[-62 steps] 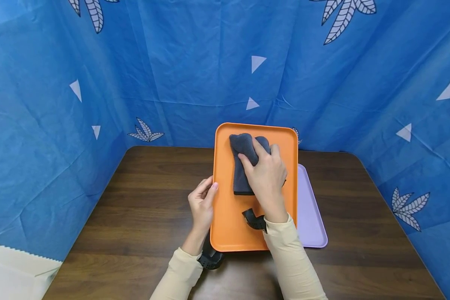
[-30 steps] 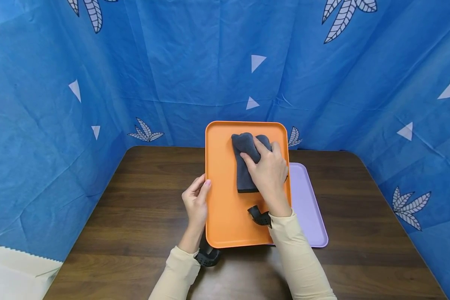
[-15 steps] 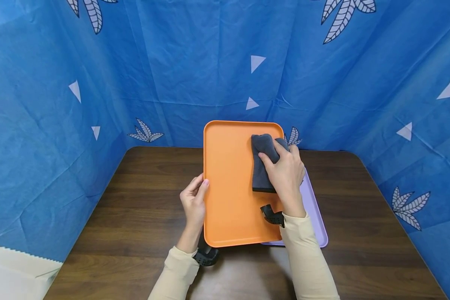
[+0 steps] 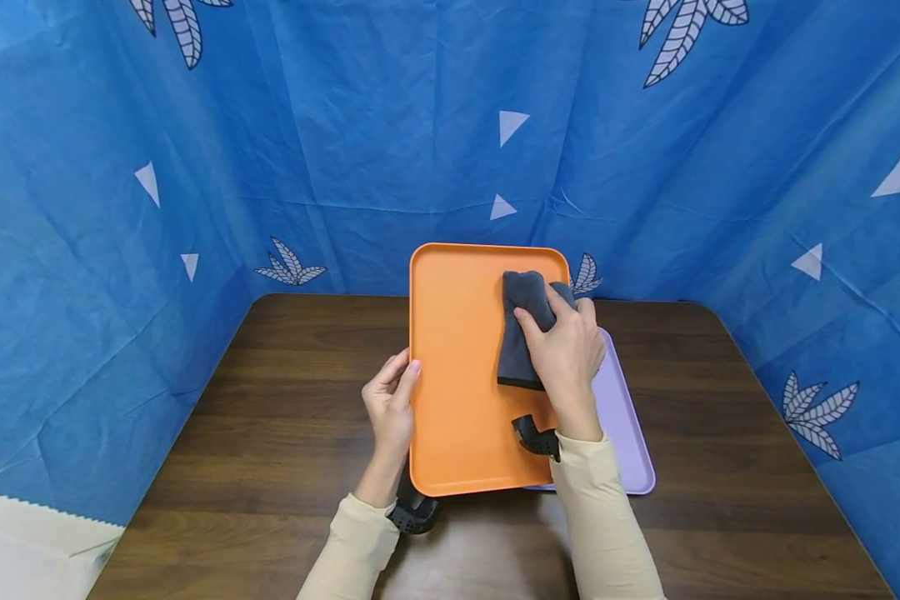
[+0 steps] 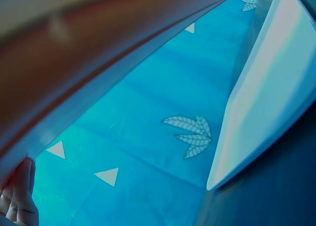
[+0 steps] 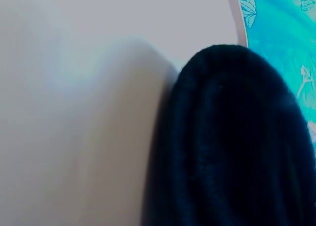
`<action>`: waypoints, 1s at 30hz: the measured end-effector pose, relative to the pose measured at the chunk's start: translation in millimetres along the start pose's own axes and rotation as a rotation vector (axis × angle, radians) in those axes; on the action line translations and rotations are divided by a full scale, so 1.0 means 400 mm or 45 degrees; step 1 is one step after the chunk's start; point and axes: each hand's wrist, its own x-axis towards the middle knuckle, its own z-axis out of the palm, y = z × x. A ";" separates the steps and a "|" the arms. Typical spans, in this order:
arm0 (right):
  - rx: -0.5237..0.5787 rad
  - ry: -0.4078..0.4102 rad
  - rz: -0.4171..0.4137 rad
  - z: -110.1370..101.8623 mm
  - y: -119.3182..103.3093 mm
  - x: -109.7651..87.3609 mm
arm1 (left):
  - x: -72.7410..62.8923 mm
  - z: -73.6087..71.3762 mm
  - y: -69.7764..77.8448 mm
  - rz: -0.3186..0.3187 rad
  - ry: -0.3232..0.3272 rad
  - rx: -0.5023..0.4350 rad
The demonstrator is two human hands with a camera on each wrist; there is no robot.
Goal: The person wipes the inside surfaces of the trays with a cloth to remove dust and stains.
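An orange rectangular tray (image 4: pixel 457 400) is held up, tilted towards the head camera. My left hand (image 4: pixel 392 408) grips its left edge, thumb on the front rim and fingers behind. A folded dark grey cloth (image 4: pixel 521 346) lies against the right part of the tray's inner face. Bunched in my right hand (image 4: pixel 570 354), the cloth is pinched between thumb and fingers. Close up in the right wrist view, the folded cloth (image 6: pixel 232 137) stands against the pale-looking tray surface (image 6: pixel 74 112). In the left wrist view, fingers (image 5: pixel 19 196) touch the tray's edge from below.
A lilac tray (image 4: pixel 622 417) lies on the dark wooden table (image 4: pixel 285 417), behind and to the right of the orange one, partly covered by it. Blue patterned curtains (image 4: pixel 360 142) surround the table. A whitish object (image 4: pixel 37 542) stands at the lower left.
Over two seconds the orange tray has shifted slightly left. My right hand has carried the cloth across it to the right side, then slightly back and down at the last.
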 end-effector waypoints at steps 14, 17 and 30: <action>-0.017 -0.018 -0.148 0.042 -0.092 -0.061 | -0.005 0.006 0.001 -0.012 -0.016 0.003; -0.030 -0.005 -0.238 0.050 -0.116 -0.079 | -0.005 0.006 0.000 -0.009 -0.017 0.007; -0.032 0.018 -0.454 0.070 -0.161 -0.131 | -0.008 0.011 -0.002 0.011 -0.024 -0.006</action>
